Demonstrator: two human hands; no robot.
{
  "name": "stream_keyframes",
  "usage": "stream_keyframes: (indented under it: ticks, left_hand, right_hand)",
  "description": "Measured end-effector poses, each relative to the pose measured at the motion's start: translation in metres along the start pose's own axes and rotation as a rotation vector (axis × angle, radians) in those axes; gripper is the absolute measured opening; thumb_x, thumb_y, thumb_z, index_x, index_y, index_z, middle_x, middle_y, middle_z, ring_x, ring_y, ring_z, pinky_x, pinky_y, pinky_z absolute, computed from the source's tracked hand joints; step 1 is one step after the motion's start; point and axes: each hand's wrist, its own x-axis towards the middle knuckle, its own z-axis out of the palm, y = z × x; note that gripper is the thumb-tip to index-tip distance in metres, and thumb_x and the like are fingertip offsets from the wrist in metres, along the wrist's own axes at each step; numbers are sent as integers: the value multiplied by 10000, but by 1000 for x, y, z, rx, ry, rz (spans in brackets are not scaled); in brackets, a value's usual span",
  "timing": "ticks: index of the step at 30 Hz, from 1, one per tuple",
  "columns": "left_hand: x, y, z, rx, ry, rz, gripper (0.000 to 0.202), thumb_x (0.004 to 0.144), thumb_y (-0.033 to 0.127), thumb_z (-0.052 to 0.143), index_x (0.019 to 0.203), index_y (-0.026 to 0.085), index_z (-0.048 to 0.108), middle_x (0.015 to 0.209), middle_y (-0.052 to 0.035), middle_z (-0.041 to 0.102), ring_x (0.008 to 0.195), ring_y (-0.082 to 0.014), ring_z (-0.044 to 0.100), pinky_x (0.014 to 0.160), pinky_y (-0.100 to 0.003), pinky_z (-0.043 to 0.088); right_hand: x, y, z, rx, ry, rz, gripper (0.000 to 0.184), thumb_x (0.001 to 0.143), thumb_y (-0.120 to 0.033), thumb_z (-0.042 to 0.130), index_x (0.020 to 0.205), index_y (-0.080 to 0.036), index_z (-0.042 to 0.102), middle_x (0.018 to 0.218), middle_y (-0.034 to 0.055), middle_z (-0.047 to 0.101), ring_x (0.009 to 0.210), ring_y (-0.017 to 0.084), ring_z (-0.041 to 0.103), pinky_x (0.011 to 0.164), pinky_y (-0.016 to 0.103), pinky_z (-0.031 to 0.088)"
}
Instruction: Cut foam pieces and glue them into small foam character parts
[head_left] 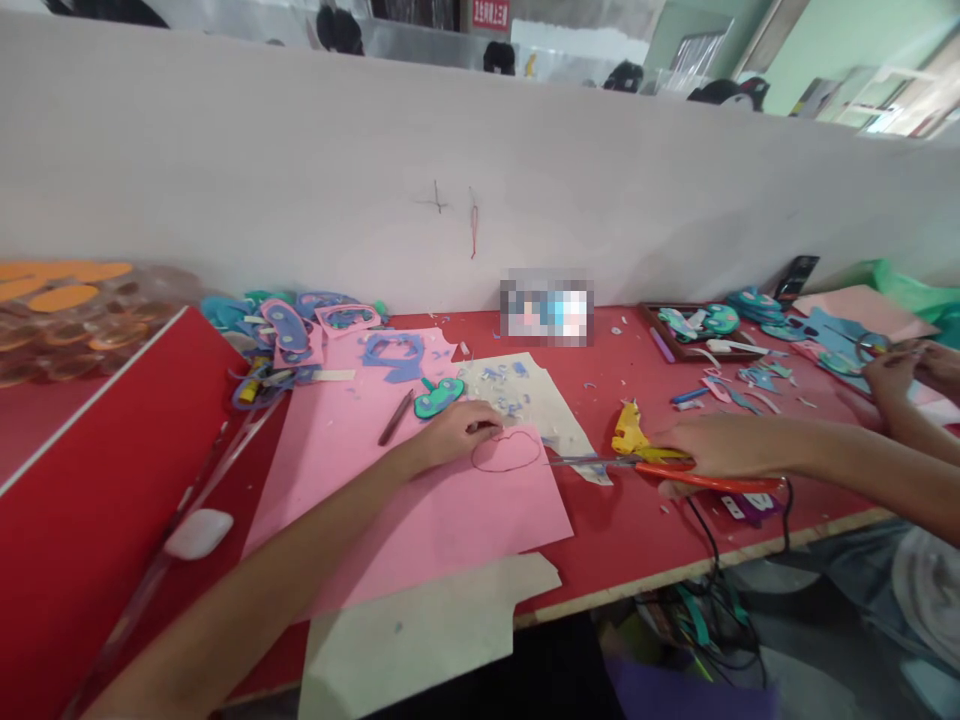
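Observation:
A large pink sheet (390,510) lies on the red table with an oval outline drawn near its right edge. My left hand (463,432) is closed on the sheet's upper edge, just left of that outline. My right hand (701,450) grips scissors (660,466) with orange-red handles; their blades point left to the sheet's right edge, by the drawn oval. Just above my left hand lies a green cutout (438,398) with purplish spots, and a dark pencil-like stick (396,417) rests beside it. A yellow glue gun (628,428) stands near the scissors.
Pale scrap-covered paper (555,400) lies beyond the sheet. At left are cut foam pieces (285,328), a red panel (90,470) and a white case (199,534). A brown tray (660,320) holds cutouts. Another person's hands (892,375) work at far right. Black cable (709,535) hangs over the front edge.

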Motion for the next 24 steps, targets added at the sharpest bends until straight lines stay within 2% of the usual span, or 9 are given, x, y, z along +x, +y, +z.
stream_keyframes:
  ticks: [3,7,9,15,24]
  left_hand:
    - [1,2,0,11,-4,4,212,945,262,546,875,178,726,875,-38,703,750,-139,566,737,-266,446]
    - [1,0,1,14,-10,31,222,956,276,550,876,181,734,857,-30,685,695,-125,531,734,-261,440]
    - [1,-2,2,13,-8,48,219,960,275,550,888,185,736,859,-29,685,707,-127,537,733,-258,435]
    - [2,-5,3,18,-7,38,237,964,297,544,892,187,741,849,-31,686,711,-135,531,741,-270,444]
    - [2,-9,5,-21,16,52,218,964,285,555,899,194,743,839,-24,673,712,-134,522,736,-263,432]
  right_hand:
    - [4,-11,-8,-30,-152,-37,295,789,-599,716,877,-319,741,892,91,767,800,305,705,667,371,454]
    - [8,-20,-16,-33,-200,-8,311,801,-576,705,971,-320,756,970,105,771,836,325,704,675,387,445]
    - [9,-22,-17,-30,-185,-14,330,788,-586,720,958,-305,758,947,118,765,820,332,693,662,392,431]
    - [15,-23,-14,40,-137,-11,340,687,-611,809,754,-295,704,845,116,743,731,319,655,621,397,405]
    - [23,-27,-12,72,-147,-41,300,746,-596,753,784,-301,713,871,108,740,734,298,647,606,389,380]
